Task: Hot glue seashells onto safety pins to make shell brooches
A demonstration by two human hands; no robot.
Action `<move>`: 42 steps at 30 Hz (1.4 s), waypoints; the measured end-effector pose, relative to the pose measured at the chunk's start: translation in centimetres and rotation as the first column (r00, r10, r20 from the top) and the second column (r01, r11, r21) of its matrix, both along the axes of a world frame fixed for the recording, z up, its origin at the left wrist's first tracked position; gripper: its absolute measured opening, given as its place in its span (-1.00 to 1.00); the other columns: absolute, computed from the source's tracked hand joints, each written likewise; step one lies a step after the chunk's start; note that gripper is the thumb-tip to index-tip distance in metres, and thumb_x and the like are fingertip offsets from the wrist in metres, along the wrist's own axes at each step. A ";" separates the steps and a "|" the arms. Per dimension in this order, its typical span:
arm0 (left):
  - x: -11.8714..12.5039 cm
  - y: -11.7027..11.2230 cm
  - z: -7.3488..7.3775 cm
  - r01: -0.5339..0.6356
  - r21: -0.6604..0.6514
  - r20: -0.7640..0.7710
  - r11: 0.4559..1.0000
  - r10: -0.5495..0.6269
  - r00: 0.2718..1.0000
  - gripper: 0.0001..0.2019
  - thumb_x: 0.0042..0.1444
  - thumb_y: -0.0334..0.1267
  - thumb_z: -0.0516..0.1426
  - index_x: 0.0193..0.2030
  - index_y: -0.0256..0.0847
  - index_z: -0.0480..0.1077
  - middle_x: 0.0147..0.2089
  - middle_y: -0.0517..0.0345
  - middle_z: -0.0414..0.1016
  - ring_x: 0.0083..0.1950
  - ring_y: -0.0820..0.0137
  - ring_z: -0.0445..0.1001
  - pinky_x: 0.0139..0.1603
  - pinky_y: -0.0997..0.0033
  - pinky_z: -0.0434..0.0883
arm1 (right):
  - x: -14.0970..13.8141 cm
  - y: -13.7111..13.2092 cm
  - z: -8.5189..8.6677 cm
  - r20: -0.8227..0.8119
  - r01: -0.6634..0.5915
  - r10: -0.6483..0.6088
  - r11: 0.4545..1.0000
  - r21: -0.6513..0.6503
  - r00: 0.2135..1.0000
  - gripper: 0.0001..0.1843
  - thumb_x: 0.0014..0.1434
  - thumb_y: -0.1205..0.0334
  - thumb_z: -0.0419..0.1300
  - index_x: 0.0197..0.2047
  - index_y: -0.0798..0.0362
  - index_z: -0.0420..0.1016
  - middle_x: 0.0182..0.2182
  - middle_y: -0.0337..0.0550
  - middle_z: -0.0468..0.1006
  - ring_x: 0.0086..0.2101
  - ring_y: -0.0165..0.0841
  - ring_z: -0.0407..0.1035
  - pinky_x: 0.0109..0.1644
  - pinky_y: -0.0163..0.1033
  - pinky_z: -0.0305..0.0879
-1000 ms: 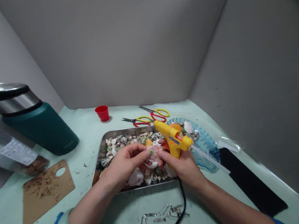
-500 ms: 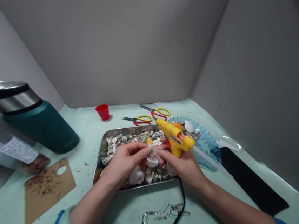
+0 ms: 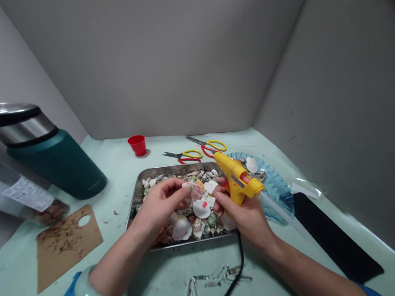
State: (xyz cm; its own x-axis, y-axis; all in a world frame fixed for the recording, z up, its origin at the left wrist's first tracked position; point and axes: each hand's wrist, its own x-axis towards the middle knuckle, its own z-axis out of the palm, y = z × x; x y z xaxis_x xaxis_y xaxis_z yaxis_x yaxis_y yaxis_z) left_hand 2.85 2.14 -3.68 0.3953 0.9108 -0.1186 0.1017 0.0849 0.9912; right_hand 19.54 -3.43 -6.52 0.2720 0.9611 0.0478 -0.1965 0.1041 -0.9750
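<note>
Between the thumb and fingers of my left hand [image 3: 164, 200] is a pinkish scallop shell [image 3: 195, 191] with a small green spot near the thumb. My right hand [image 3: 244, 213] is wrapped round the handle of a yellow glue gun [image 3: 238, 176], a clear glue stick [image 3: 278, 207] jutting from its back end. Both hands are over a metal tray [image 3: 137, 195] full of mixed shells. A white shell [image 3: 202, 209] with a red mark lies in the tray between my hands. The glue gun's black cord [image 3: 242, 255] runs down toward me.
Several safety pins [image 3: 210, 281] lie in front of the tray. Behind it are two pairs of scissors [image 3: 187, 156] and a red cup [image 3: 137, 145]. A blue glass plate [image 3: 278, 191] stands right, beside a black strip [image 3: 332, 237]. Left are a green bottle [image 3: 57, 164], a clear jar [image 3: 20, 193] and a brown board [image 3: 67, 249].
My hands have parted. My left hand has drawn the scallop shell left, away from my right hand's fingers, and the glue gun has shifted slightly right.
</note>
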 end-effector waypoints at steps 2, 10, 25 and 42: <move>0.2 -0.2 -0.1 0.099 -0.002 -0.049 0.995 -0.099 0.994 -0.81 0.04 -0.14 0.16 -0.37 -0.25 0.38 -0.42 0.21 0.42 -0.42 0.49 0.35 -0.38 0.50 0.29 | 0.1 0.0 -0.4 0.004 -0.040 0.040 0.999 0.000 0.999 -0.61 0.01 0.14 0.31 -0.11 0.02 0.33 -0.43 -0.31 0.43 -0.52 -0.47 0.35 -0.48 -0.37 0.30; 1.1 -0.8 -0.5 0.148 0.023 -0.112 0.989 -0.144 0.983 -0.82 0.00 -0.17 0.15 -0.44 -0.25 0.37 -0.49 0.21 0.38 -0.47 0.49 0.33 -0.42 0.47 0.29 | 0.5 0.0 -0.8 0.126 -0.115 0.116 0.993 -0.014 0.985 -0.68 0.02 0.16 0.30 -0.14 0.04 0.41 -0.42 -0.30 0.45 -0.52 -0.48 0.30 -0.43 -0.35 0.29; -0.3 0.4 -1.3 0.123 0.137 -0.270 0.983 -0.082 0.959 -0.82 -0.07 -0.17 0.22 -0.35 -0.23 0.44 -0.33 0.10 0.54 -0.29 0.35 0.47 -0.26 0.38 0.36 | 0.6 0.3 -1.3 0.132 -0.084 0.081 0.996 0.020 0.988 -0.68 0.07 0.10 0.25 -0.12 0.04 0.37 -0.47 -0.32 0.40 -0.54 -0.48 0.29 -0.45 -0.35 0.27; 0.6 -0.3 -1.1 0.159 -0.024 -0.247 0.987 -0.160 0.956 -0.76 -0.06 -0.10 0.20 -0.45 -0.21 0.28 -0.52 0.26 0.36 -0.48 0.47 0.32 -0.49 0.50 0.21 | 0.4 -0.1 -0.3 0.135 0.042 -0.033 0.997 -0.065 0.990 -0.61 0.04 0.10 0.28 -0.09 0.07 0.33 -0.50 -0.29 0.42 -0.55 -0.45 0.31 -0.44 -0.33 0.30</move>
